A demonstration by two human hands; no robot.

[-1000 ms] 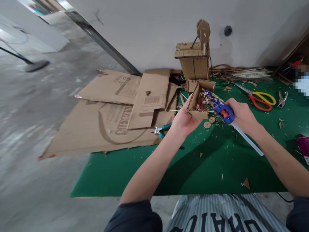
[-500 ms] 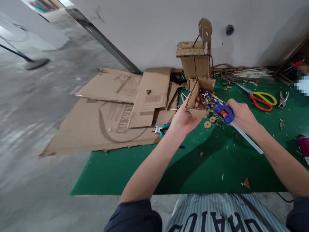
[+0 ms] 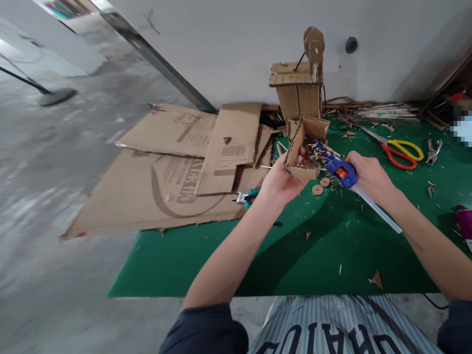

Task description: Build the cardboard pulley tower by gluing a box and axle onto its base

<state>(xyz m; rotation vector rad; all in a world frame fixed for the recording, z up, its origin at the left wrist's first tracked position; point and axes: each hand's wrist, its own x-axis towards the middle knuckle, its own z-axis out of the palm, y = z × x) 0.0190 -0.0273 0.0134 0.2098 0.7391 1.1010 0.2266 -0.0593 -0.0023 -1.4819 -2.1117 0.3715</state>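
Observation:
My left hand is closed around a small folded cardboard box frame, its fingertips showing inside it. In my right hand is a blue hot glue gun with an orange part, and a clear glue stick juts from its back. The gun's nozzle end points into the cardboard frame; whether it touches the card is hard to make out. Just below the frame lie two small cardboard discs. Behind it stands a tall cardboard box with a round cardboard piece on top.
Flat cardboard sheets cover the table's left side and overhang its edge. Teal-handled cutters lie beside my left wrist. Red-and-yellow scissors, pliers and a bundle of thin sticks are at the right. Scraps dot the green tabletop.
Almost nothing differs. Both hands, the cardboard frame and the glue gun keep nearly the same position, with only a very slight shift of the view.

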